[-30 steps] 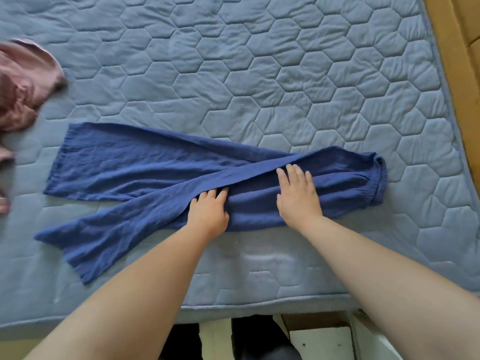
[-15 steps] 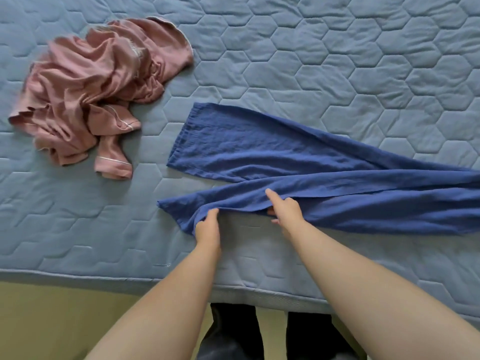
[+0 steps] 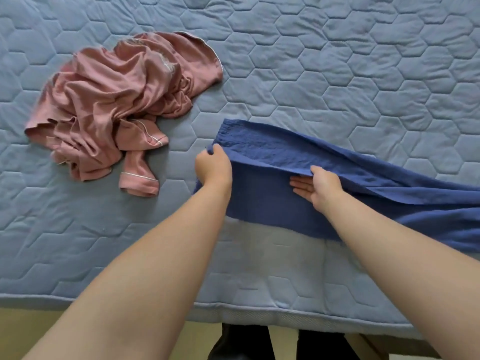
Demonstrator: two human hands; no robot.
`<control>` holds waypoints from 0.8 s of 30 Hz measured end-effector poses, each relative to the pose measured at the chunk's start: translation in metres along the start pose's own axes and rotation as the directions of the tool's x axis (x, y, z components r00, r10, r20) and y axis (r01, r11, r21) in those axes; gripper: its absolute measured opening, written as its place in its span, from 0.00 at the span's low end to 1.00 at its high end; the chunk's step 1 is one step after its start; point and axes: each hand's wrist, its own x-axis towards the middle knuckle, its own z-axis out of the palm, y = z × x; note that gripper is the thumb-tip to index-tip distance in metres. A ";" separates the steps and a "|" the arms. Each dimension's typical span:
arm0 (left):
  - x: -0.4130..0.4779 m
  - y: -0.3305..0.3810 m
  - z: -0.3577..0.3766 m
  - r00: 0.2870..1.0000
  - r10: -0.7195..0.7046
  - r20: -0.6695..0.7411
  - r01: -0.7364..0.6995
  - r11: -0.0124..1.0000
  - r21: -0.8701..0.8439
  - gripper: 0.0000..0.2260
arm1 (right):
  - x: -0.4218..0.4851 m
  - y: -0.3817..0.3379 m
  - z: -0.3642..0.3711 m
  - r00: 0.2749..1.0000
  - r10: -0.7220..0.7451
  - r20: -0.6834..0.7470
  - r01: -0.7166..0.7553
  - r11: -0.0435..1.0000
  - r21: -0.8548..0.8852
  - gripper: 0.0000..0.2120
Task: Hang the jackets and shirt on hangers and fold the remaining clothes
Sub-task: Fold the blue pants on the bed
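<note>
Dark blue trousers [image 3: 298,152] lie across the blue quilted mattress [image 3: 337,61], running off the right edge of the view. My left hand [image 3: 214,166] grips the hem end of the nearer leg and holds it up over the other leg. My right hand [image 3: 318,185] pinches the edge of the same leg further along, thumb on top and fingers under the cloth. A crumpled pink garment [image 3: 114,100] with pale piping lies in a heap to the left of the trousers, apart from both hands.
The mattress's front edge [image 3: 233,310] runs across the bottom of the view, with yellowish floor [image 3: 23,331] below it. Dark legs or shoes [image 3: 244,344] show under the edge.
Both hands have lifted the nearer trouser leg and carried it away from me onto the other leg. The view has shifted a little, so the pink garment sits more central.
</note>
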 end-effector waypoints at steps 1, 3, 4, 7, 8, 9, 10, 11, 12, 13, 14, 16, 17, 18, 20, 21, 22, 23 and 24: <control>0.011 0.017 0.008 0.999 0.004 0.043 -0.003 1.000 -0.009 0.11 | 0.002 -0.013 0.004 1.000 -0.015 0.010 0.015 1.000 -0.001 0.18; 0.032 0.048 0.029 0.989 0.023 0.143 -0.022 1.000 -0.008 0.10 | 0.009 -0.038 0.010 0.998 -0.050 0.045 0.049 0.998 0.024 0.19; 0.037 0.060 0.038 0.978 0.027 0.206 -0.024 1.000 -0.018 0.09 | 0.013 -0.048 0.013 0.994 -0.068 0.083 0.065 0.997 0.033 0.20; 0.039 0.065 0.046 0.919 0.062 0.390 -0.069 0.998 0.005 0.15 | 0.018 -0.056 0.017 0.980 -0.091 0.174 0.091 0.996 0.008 0.24; 0.037 0.057 0.041 0.921 0.082 0.382 -0.117 0.991 0.068 0.17 | 0.020 -0.051 0.016 0.982 -0.082 0.169 0.086 0.996 -0.018 0.25; 0.037 0.044 0.035 0.933 0.093 0.348 -0.158 0.974 0.163 0.18 | 0.020 -0.042 0.016 0.986 -0.068 0.153 0.078 0.995 -0.056 0.23; 0.037 0.029 0.027 0.948 0.101 0.303 -0.190 0.941 0.280 0.18 | 0.020 -0.033 0.015 0.989 -0.058 0.135 0.071 0.993 -0.098 0.21; 0.038 0.015 0.019 0.960 0.114 0.256 -0.214 0.887 0.409 0.18 | 0.020 -0.024 0.016 0.992 -0.056 0.115 0.073 0.987 -0.145 0.18; 0.038 0.004 0.011 0.968 0.128 0.215 -0.223 0.828 0.514 0.18 | 0.020 -0.014 0.017 0.994 -0.064 0.088 0.081 0.976 -0.204 0.14; 0.039 -0.005 0.005 0.974 0.147 0.172 -0.221 0.783 0.581 0.19 | 0.020 -0.005 0.018 0.993 -0.097 0.065 0.112 0.952 -0.285 0.11; 0.040 -0.011 -0.001 0.980 0.156 0.126 -0.200 0.762 0.616 0.20 | 0.020 0.004 0.019 0.986 -0.155 0.060 0.166 0.905 -0.392 0.10; 0.047 -0.018 -0.005 0.992 0.106 0.069 -0.126 0.786 0.605 0.19 | 0.021 0.020 0.021 0.950 -0.284 0.126 0.300 0.731 -0.613 0.08; 0.053 -0.021 -0.005 0.996 0.065 0.063 -0.089 0.803 0.589 0.17 | 0.019 0.029 0.023 0.930 -0.322 0.178 0.349 0.623 -0.700 0.09; 0.058 -0.024 -0.006 0.997 0.035 0.076 -0.072 0.808 0.584 0.15 | 0.016 0.036 0.026 0.909 -0.347 0.233 0.391 0.511 -0.766 0.11; 0.066 -0.026 -0.009 0.992 0.014 0.122 -0.083 0.807 0.585 0.13 | 0.010 0.049 0.033 0.842 -0.405 0.356 0.473 0.239 -0.848 0.19; 0.069 -0.027 -0.011 0.989 0.035 0.145 -0.115 0.800 0.589 0.12 | 0.008 0.054 0.038 0.808 -0.421 0.412 0.483 0.075 -0.872 0.22; 0.070 -0.029 -0.015 0.982 0.066 0.177 -0.160 0.793 0.588 0.10 | 0.007 0.057 0.042 0.783 -0.429 0.450 0.463 -0.080 -0.883 0.24; 0.070 -0.029 -0.019 0.971 0.107 0.214 -0.215 0.781 0.586 0.09 | 0.008 0.059 0.046 0.768 -0.433 0.471 0.425 -0.206 -0.882 0.24; 0.068 -0.028 -0.025 0.956 0.159 0.247 -0.279 0.751 0.598 0.11 | 0.008 0.060 0.051 0.754 -0.443 0.484 0.386 -0.297 -0.873 0.23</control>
